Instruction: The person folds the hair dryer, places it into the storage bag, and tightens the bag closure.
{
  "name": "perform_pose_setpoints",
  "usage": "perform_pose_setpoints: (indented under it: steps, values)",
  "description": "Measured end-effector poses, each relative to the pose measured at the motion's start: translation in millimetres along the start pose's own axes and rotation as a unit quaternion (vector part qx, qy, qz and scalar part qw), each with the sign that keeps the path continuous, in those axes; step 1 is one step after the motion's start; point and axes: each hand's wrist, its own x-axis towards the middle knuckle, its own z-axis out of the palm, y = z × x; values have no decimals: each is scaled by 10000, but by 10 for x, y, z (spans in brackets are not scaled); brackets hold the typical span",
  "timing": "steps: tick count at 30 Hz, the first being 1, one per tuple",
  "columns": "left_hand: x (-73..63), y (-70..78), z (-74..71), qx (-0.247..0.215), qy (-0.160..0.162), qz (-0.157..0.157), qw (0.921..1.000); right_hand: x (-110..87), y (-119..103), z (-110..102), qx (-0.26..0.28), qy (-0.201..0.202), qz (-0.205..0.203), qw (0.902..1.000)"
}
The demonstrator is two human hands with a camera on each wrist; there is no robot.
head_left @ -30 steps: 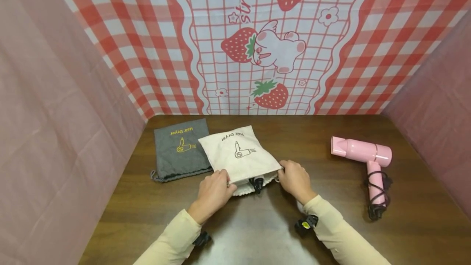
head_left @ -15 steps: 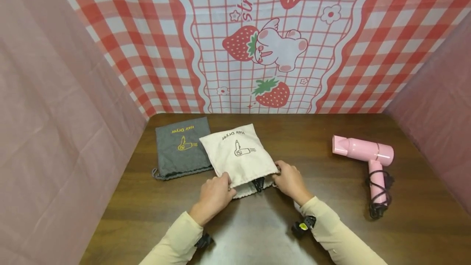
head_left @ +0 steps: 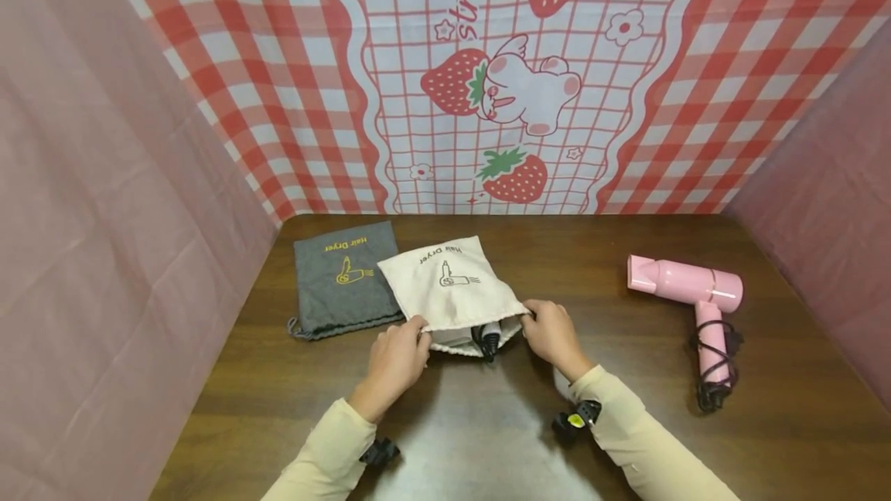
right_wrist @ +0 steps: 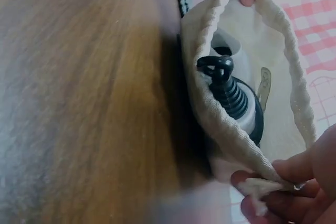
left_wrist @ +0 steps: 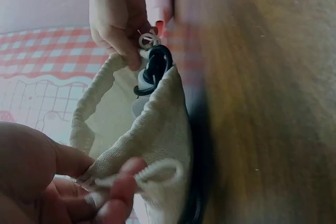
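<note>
A cream drawstring bag [head_left: 455, 284] printed "Hair Dryer" lies with its mouth spread toward me. My left hand [head_left: 395, 366] pinches the left corner of the mouth, and my right hand [head_left: 555, 337] pinches the right corner. Inside, a light grey hair dryer [right_wrist: 244, 124] shows its handle end, with a ribbed black cord [right_wrist: 231, 95] looped at the opening; the rest of it is hidden by the cloth. In the left wrist view a loop of drawstring [left_wrist: 160, 170] sticks out by my left fingers. Another drawstring end [right_wrist: 257, 187] hangs at my right fingers.
A dark grey "Hair Dryer" bag [head_left: 341, 284] lies flat at the back left, its edge beside the cream bag. On the right rests a pink hair dryer [head_left: 685, 284] with its black cord wound round the handle. A checked cloth [head_left: 292, 99] hangs behind the wooden table [head_left: 473, 439].
My left hand has moved slightly up and left with its corner of the bag. The bag's mouth has widened, and more of the grey dryer's end and cord shows.
</note>
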Motion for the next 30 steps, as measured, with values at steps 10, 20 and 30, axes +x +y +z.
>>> perform_pose_setpoints:
  steps: [10, 20, 30]
  values:
    - [211, -36, -285, -2541, -517, -622, 9638, 154, -183, -301, 1108, 4, -240, 9936]
    - [494, -1, -751, -3942, -960, -699, 9113, 319, -374, -813, 2104, -558, -327, 9755]
    - [550, 35, -845, -5028, -806, -827, 8566, 327, -411, -1073, 2920, -1013, 105, 9510]
